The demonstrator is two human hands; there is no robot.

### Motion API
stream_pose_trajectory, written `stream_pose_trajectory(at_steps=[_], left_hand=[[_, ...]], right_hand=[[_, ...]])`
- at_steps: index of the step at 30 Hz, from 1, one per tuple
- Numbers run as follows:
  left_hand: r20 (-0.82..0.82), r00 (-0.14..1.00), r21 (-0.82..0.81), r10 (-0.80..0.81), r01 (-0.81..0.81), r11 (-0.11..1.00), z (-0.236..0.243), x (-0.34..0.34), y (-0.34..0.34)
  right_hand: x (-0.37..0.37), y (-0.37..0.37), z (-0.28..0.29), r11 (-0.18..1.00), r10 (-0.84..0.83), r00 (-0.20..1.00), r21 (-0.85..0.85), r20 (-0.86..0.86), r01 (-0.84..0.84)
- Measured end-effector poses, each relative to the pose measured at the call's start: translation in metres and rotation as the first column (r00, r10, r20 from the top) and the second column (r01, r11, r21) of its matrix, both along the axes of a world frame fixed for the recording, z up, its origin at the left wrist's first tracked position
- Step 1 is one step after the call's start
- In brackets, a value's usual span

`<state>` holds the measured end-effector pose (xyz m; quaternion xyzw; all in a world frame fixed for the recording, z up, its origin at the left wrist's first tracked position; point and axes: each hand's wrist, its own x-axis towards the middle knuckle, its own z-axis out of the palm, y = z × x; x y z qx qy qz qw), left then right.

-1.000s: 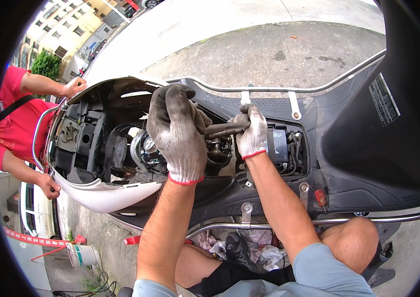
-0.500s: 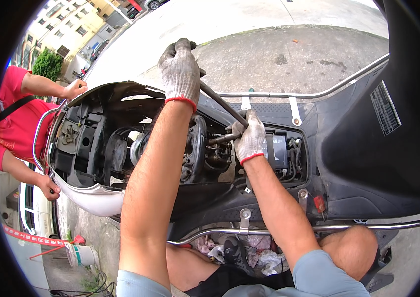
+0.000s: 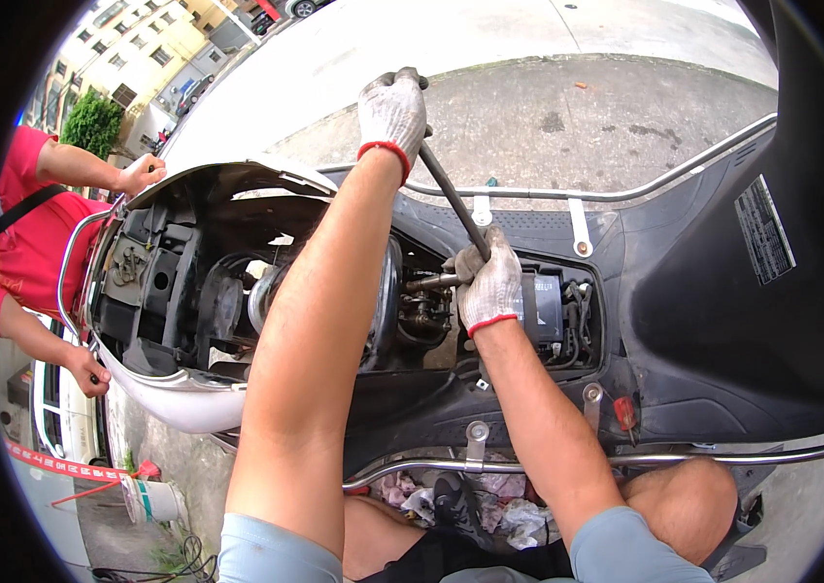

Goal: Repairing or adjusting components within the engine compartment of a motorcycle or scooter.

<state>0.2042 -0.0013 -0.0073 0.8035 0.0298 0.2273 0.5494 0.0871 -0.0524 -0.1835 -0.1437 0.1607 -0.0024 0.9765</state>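
My left hand (image 3: 391, 119), in a grey knit glove with a red cuff, is closed round the upper end of a long dark bar (image 3: 450, 188), beyond the scooter's body. The bar slants down to my right hand (image 3: 489, 285), also gloved and closed round its lower end, where a short metal shaft (image 3: 427, 282) runs sideways into the exposed engine (image 3: 428, 316) of the opened scooter. My left forearm hides part of the machinery. Just right of my right hand is a black battery (image 3: 544, 311) in its bay.
At the left, a person in red (image 3: 38, 253) holds the scooter's rear rail with both bare hands. A red-handled screwdriver (image 3: 625, 413) lies on the black footboard (image 3: 703, 418). Below are rags (image 3: 528, 520) near my leg and a white bucket (image 3: 154, 500). Pavement and buildings lie beyond.
My left hand has risen from over the engine to beyond the scooter, moving slightly right, and the long bar now shows at a steep slant. My right hand has shifted slightly downward.
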Motion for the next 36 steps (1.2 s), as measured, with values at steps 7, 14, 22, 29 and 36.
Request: stream_pose_trajectory(at_steps=[7,14,22,29,36], left_hand=[[-0.007,1.0,-0.013,-0.029,0.029,1.0,-0.004,0.0,-0.01],[0.071,0.988,-0.197,-0.138,0.149,0.969,0.027,-0.088,-0.019],[0.213,0.956,-0.353,-0.201,0.267,0.897,0.023,-0.188,-0.001],[0.257,0.954,-0.338,-0.156,0.24,0.91,0.004,-0.227,-0.006],[0.284,0.946,-0.433,-0.16,0.275,0.858,-0.008,-0.232,0.001]], right_hand=[[-0.006,0.0,0.004,0.999,-0.003,1.0,0.044,-0.024,0.004],[-0.009,-0.005,-0.009,0.995,-0.094,0.992,0.04,0.087,0.091],[-0.015,-0.008,0.006,0.996,-0.071,0.991,0.052,0.114,0.066],[-0.006,-0.005,0.003,0.993,-0.115,0.973,0.005,0.201,0.116],[-0.004,-0.003,-0.002,0.996,-0.085,0.974,-0.007,0.212,0.088]])
